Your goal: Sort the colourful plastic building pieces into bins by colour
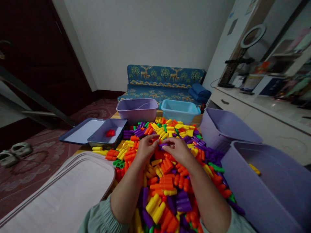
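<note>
Left hand (146, 149): we had its thumb and fingertips closed on a red-orange block (153, 140), over the middle of the heap.
Right hand (178, 151): we pinched a purple block (164, 146) between thumb and forefinger, near the other hand; whether the two blocks touched, we could not tell.
Block pile (167, 185): we had plastic blocks in orange, yellow, purple, red and green spread under both forearms, many shaped like joined tubes with rounded ends.
Tin (113, 123): we saw it open at our left, its lid (82, 130) folded out flat and some red blocks (110, 133) inside.
Far bins: beyond the pile, we had a purple bin (137, 114) beside a light blue bin (179, 114).
Right-side bins: we had two lilac bins (261, 191) along that edge, the nearer containing a yellow block (254, 169).
Pale lids (73, 194): we saw them stacked beside our left forearm.
Sofa (165, 82): we faced its blue deer-and-tree cover.
</note>
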A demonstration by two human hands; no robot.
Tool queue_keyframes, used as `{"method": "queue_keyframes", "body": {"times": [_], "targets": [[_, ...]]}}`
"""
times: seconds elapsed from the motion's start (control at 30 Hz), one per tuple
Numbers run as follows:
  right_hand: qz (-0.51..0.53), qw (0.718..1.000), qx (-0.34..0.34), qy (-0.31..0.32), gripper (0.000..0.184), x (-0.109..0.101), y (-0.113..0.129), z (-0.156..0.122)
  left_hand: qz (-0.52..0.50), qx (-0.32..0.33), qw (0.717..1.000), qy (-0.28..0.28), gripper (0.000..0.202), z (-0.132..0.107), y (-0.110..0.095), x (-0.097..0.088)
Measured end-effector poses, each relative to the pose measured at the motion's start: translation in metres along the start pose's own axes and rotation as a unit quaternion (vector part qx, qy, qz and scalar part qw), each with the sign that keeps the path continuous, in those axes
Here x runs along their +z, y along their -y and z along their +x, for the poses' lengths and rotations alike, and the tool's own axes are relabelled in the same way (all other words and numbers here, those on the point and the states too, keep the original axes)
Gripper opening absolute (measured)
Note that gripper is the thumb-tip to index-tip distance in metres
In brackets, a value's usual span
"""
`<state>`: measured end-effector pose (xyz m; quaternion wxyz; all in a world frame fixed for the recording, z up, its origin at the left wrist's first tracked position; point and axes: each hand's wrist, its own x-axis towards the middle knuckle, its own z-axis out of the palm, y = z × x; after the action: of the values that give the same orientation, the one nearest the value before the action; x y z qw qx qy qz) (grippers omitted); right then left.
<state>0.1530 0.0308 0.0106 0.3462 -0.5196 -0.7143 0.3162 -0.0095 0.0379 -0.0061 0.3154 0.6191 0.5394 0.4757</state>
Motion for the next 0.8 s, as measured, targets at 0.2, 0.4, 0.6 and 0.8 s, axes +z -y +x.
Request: {"method": "queue_keyframes", "body": {"times": [0.2, 0.4, 0.6, 0.8], "targets": [[-0.207, 0.976, 0.017, -0.072, 0.02, -0.056, 0.001, -0.005, 0.012, 0.005, 1.0, -0.009, 0.032, -0.001, -0.001, 0.0], [-0.36, 0.901, 0.216, -0.108, 0.03, -0.105, -0.039, -0.011, 0.047, -0.008, 0.999, 0.003, 0.033, -0.001, 0.004, 0.002], [-0.32, 0.932, 0.145, -0.093, 0.049, -0.08, -0.074, -0.003, 0.074, 0.133, 0.988, -0.016, 0.024, -0.001, -0.002, -0.001], [-0.318, 0.935, 0.112, -0.106, 0.045, -0.075, -0.074, -0.001, 0.092, 0.233, 0.963, 0.1, 0.033, -0.01, -0.017, 0.001]]}}
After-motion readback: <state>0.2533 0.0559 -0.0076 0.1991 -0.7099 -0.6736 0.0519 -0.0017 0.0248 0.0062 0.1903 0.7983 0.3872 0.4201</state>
